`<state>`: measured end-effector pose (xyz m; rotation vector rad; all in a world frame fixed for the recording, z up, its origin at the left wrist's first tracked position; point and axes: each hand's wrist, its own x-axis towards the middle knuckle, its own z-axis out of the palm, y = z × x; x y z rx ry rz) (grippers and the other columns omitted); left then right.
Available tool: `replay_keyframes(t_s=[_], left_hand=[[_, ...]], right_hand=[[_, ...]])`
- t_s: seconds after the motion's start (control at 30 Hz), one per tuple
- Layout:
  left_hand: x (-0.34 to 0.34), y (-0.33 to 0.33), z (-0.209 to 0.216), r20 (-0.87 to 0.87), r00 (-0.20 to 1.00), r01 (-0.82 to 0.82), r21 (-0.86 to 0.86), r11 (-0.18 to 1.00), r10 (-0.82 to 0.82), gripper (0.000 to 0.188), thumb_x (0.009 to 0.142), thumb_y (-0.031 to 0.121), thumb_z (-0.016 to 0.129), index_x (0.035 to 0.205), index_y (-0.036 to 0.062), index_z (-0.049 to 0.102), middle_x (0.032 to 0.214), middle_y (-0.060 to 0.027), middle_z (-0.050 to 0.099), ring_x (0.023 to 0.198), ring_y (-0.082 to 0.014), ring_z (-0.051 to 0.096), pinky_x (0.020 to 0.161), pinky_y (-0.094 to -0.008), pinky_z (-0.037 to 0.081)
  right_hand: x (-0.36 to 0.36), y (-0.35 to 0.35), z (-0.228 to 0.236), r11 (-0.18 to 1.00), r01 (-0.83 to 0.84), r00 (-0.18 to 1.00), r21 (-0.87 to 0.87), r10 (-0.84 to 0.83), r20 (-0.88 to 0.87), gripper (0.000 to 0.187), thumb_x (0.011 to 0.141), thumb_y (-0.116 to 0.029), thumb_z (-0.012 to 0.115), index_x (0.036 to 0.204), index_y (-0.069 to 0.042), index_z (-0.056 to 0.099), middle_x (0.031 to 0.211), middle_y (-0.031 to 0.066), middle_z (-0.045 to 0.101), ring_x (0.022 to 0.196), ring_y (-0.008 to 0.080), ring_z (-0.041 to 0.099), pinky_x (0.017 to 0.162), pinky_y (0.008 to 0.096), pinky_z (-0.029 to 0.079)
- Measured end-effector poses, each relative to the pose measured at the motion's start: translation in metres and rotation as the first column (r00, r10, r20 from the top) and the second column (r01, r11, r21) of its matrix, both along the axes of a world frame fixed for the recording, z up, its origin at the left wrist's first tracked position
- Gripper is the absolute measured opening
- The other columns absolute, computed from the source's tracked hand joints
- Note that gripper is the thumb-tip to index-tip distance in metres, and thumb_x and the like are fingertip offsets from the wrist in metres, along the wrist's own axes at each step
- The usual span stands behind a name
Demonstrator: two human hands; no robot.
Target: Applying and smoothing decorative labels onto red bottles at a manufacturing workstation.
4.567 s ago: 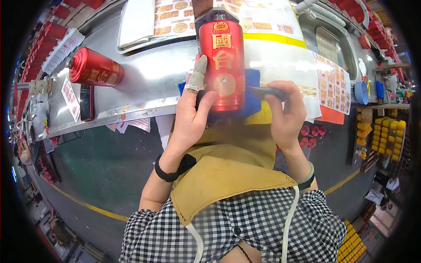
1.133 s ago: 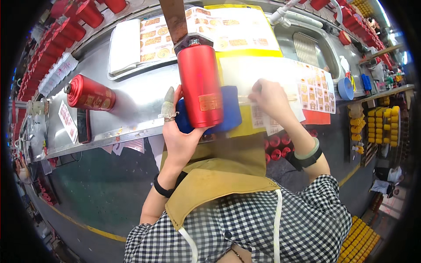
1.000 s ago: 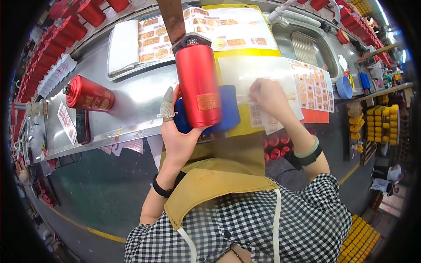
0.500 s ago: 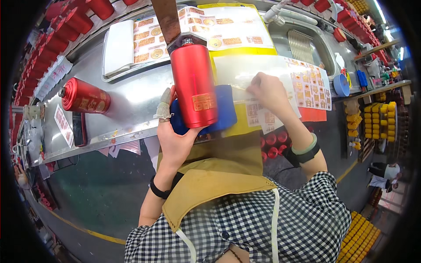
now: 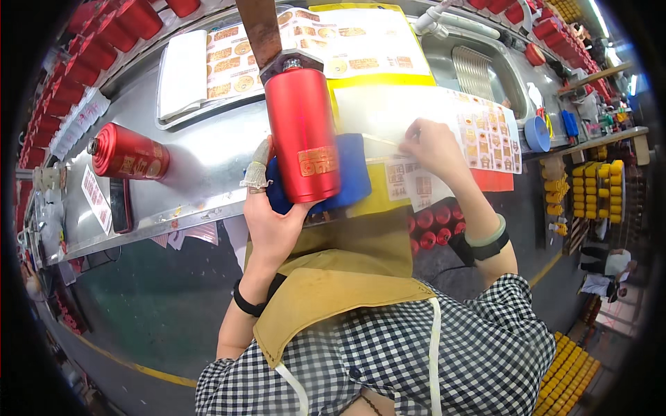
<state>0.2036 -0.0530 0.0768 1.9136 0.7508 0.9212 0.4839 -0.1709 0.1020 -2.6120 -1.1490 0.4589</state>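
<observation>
So there's one shiny red cylindrical bottle (image 5: 300, 132) over a single flat blue pad (image 5: 354, 166) at the front edge of the silver metal table (image 5: 208, 149), left hand (image 5: 272, 223) fingers clamped on its lower end. Right hand (image 5: 436, 149) fingers are bunched together over one translucent whitish sheet (image 5: 381, 109), can't tell if they're pinching anything. Off left sit a second red cylindrical bottle with gold marks (image 5: 132, 152) and one dark phone (image 5: 121, 208).
</observation>
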Motion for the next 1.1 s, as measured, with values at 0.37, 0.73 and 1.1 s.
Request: replay_keyframes(t_s=[0.37,0.73,1.1], left_hand=[[-0.003,0.002,-0.002,-0.05,0.998,0.018,-0.078,0.997,-0.022,0.089,0.077,0.011,0.087,0.152,-0.0027,0.04,0.147,-0.0178,0.054,0.135,-0.0282,0.054,0.115,-0.0401,0.04],[-0.003,0.0,-0.005,0.007,0.999,0.04,-0.078,0.996,-0.039,0.087,0.078,0.005,0.083,0.153,-0.0006,0.039,0.146,-0.0193,0.052,0.135,-0.0318,0.052,0.113,-0.0419,0.04],[-0.019,0.001,0.004,0.303,0.923,0.351,-0.414,0.84,-0.237,0.086,0.088,0.002,0.063,0.161,-0.0035,0.017,0.165,-0.0189,0.025,0.155,-0.0272,0.021,0.125,-0.0395,0.016]], right_hand=[[-0.009,-0.014,0.04,0.931,-0.307,0.952,0.195,0.303,0.051,0.013,0.093,-0.007,0.063,0.098,0.002,0.072,0.088,0.016,0.071,0.068,0.0307,0.064,0.07,0.0419,0.053],[-0.098,-0.001,0.097,0.915,-0.09,0.747,0.393,0.323,-0.581,0.009,0.095,-0.008,0.067,0.097,0.0,0.07,0.076,0.0,0.063,0.063,0.0051,0.048,0.057,0.0243,0.039],[-0.096,-0.009,0.055,0.878,-0.065,0.74,0.474,0.361,-0.568,0.015,0.096,-0.015,0.069,0.096,0.0,0.072,0.077,-0.0016,0.065,0.066,0.004,0.05,0.06,0.0235,0.039]])
